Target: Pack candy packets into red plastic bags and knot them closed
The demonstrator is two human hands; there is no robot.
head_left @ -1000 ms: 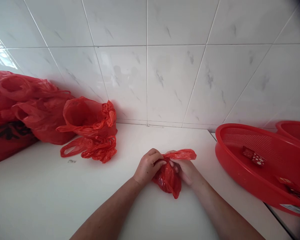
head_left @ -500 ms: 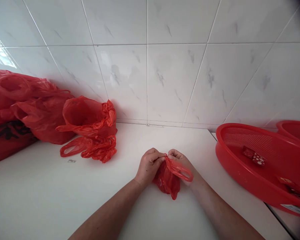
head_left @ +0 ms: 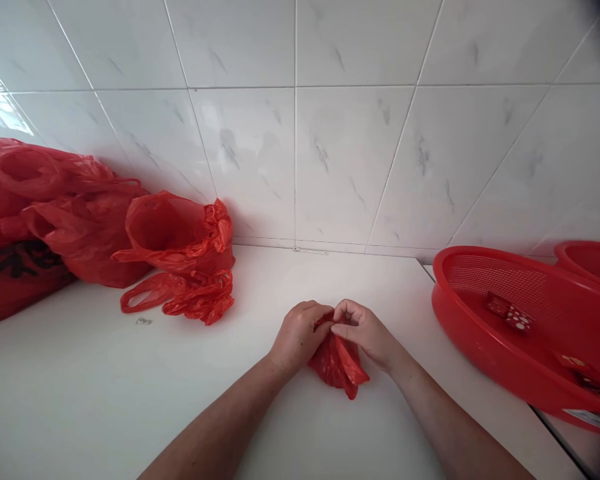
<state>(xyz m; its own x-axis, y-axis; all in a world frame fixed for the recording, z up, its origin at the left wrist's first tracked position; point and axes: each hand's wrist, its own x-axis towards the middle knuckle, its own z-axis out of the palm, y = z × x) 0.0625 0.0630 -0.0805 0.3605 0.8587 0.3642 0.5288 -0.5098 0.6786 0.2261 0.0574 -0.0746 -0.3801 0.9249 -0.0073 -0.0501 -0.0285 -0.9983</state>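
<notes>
A small red plastic bag (head_left: 337, 370) is held low over the white table in front of me, its lower part hanging crumpled toward me. My left hand (head_left: 303, 333) pinches its gathered top between thumb and fingers. Right beside it, my right hand (head_left: 363, 328) has thumb and forefinger closed on the same top, and the fingertips of both hands nearly meet. What the bag contains, if anything, is hidden. Just left of the hands, a crumpled red plastic bag (head_left: 195, 300) with a loop handle lies on the table.
Larger red plastic bags (head_left: 95, 233) bulge along the wall at the left, one bearing black writing. At the right stands a big red plastic basket (head_left: 475, 347) holding small printed packets (head_left: 517, 319), with another red basket (head_left: 590, 260) behind. White tiles (head_left: 350, 167) back the table.
My right hand has turned and drawn in against the bag's top. The loop handle that hung over my right wrist no longer shows; a red flap hangs below the fingers.
</notes>
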